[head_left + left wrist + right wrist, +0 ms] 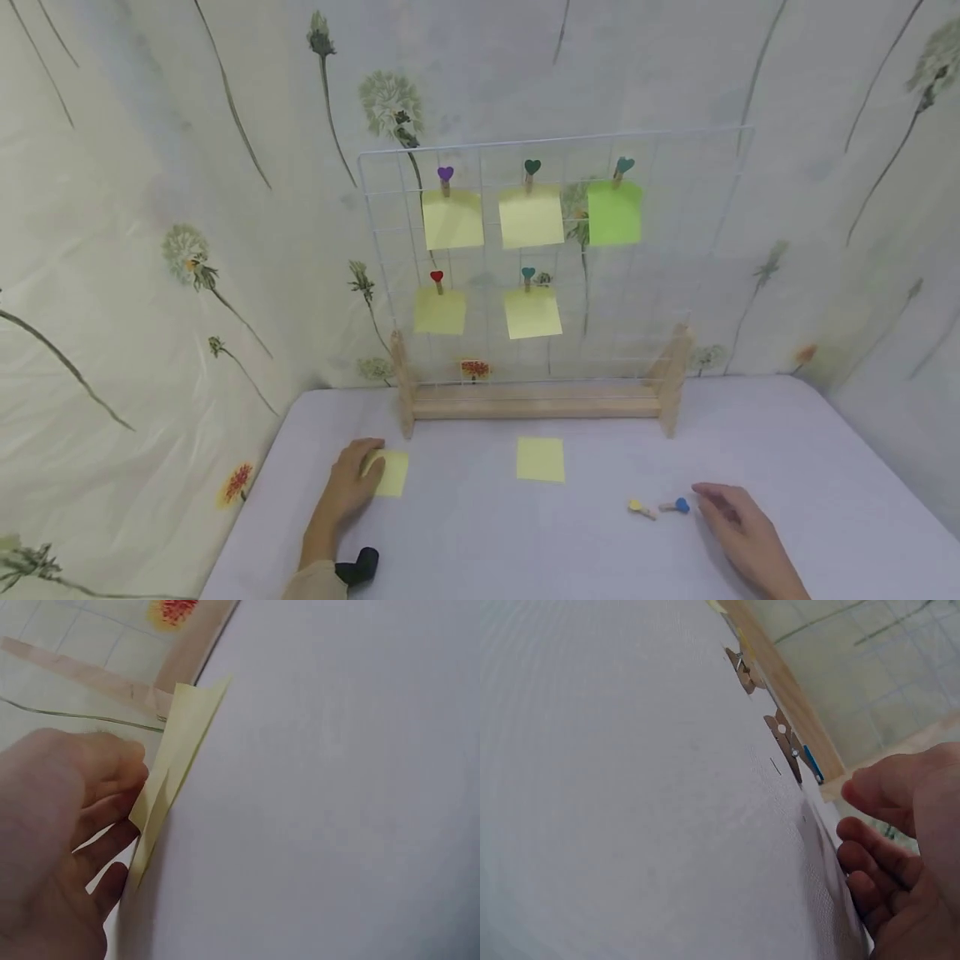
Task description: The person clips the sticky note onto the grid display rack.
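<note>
My left hand is at a pale yellow sticky note on the left of the table. Its thumb overlaps the note, and the index finger reaches along the far edge, with paper showing between them. From the left wrist, the note looks bent, its edge right at the loosely curved fingers. Over on the right, my right hand holds nothing, fingers relaxed. Just left of its fingertips lies a small wooden clothespin with a blue heart, and beyond that one with a yellow heart.
Another yellow note lies mid-table. Behind stands a white wire grid on a wooden base. Heart-topped clothespins hold several yellow notes and one green note on it. A floral curtain surrounds the table.
</note>
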`<action>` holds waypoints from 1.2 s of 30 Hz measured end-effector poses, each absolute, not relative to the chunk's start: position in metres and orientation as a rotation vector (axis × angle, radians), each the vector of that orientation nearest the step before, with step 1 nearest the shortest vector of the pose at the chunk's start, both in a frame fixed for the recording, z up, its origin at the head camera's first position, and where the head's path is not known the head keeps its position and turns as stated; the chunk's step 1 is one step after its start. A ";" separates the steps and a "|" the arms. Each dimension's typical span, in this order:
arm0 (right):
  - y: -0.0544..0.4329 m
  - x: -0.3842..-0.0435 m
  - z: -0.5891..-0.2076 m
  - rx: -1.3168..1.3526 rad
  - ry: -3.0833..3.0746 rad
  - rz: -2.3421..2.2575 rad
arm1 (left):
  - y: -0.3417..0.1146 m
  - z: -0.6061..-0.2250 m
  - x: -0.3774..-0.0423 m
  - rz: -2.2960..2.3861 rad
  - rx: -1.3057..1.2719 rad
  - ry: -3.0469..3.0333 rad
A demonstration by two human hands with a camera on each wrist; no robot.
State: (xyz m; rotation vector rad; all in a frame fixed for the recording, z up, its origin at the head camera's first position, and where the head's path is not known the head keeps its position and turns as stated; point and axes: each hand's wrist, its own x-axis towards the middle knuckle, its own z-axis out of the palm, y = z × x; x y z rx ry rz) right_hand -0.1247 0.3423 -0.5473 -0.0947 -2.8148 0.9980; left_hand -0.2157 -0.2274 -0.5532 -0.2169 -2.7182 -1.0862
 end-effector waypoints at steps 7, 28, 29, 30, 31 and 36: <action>0.341 -0.124 -0.553 -0.025 -2.826 1.067 | -0.223 -0.558 -0.216 -1.098 -0.190 -2.639; 0.337 -0.125 -0.556 0.045 -2.754 0.916 | -0.218 -0.564 -0.216 -1.031 -0.041 -2.625; 0.337 -0.126 -0.556 0.056 -2.746 0.913 | -0.219 -0.564 -0.216 -1.041 -0.018 -2.635; 0.337 -0.126 -0.557 0.058 -2.740 0.908 | -0.219 -0.564 -0.216 -1.049 0.003 -2.643; 0.337 -0.126 -0.557 0.059 -2.735 0.907 | -0.219 -0.564 -0.216 -1.060 0.023 -2.649; 0.338 -0.124 -0.559 0.060 -2.705 0.898 | -0.217 -0.564 -0.219 -1.071 0.078 -2.679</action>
